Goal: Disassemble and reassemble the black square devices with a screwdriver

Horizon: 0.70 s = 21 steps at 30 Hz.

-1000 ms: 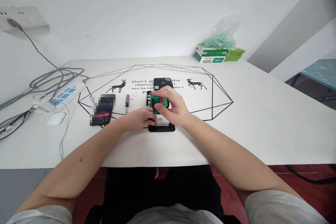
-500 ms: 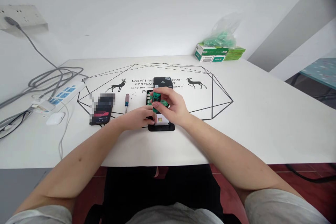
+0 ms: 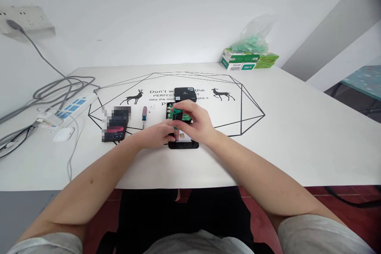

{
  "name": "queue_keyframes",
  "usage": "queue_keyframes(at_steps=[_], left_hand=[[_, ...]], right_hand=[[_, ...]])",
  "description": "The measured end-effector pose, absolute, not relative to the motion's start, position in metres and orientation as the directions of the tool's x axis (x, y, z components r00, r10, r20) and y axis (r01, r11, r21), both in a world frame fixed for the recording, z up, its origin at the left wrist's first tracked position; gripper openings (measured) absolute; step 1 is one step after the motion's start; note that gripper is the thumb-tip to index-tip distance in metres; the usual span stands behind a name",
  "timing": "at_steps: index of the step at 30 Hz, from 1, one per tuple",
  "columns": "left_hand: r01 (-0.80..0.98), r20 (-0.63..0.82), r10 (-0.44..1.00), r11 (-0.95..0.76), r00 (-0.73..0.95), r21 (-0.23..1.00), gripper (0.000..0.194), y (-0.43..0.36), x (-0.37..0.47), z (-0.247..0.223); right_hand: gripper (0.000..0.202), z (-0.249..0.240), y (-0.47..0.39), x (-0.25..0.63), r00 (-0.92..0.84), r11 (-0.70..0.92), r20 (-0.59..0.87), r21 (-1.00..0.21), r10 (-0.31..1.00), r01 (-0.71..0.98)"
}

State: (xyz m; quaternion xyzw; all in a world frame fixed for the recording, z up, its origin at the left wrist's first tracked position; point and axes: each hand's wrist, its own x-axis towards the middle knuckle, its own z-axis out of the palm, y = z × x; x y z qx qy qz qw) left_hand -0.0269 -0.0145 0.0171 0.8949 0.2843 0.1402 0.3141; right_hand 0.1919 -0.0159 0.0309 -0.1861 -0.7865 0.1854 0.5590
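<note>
Clamps the green screwdriver (image 3: 177,114) upright in the right hand (image 3: 196,121), arched over the opened black device (image 3: 183,145) on the counter (image 3: 268,162), reaches in low at its left edge with the left hand (image 3: 157,135), can't tell if gripping anything there

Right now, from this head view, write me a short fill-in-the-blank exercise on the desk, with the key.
1. The right hand grips a screwdriver with a black and ____ handle.
2. The second screwdriver lies to the ____ of the circuit board.
3. The bag rests on the stacked ____.
4. Two printed ____ flank the lettering.

Missing words: green; left; boxes; deer.
</note>
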Motion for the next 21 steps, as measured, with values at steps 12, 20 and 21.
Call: queue_keyframes(at_steps=[12,20,21], left_hand=[[0.416,0.087,0.571,-0.685,0.816,0.599,0.019,-0.015,-0.025,0.015],[0.459,0.112,0.596,-0.713,0.795,0.530,0.030,-0.014,-0.032,0.023],[0.489,0.118,0.613,-0.720,0.782,0.492,0.041,-0.014,-0.034,0.024]], right_hand=[[0.041,0.030,-0.015,0.192,-0.313,0.900,0.849,-0.432,0.425,0.053],[0.044,0.036,-0.020,0.192,-0.325,0.935,0.884,-0.355,0.336,0.002],[0.044,0.037,-0.019,0.191,-0.315,0.938,0.890,-0.346,0.331,0.009]])
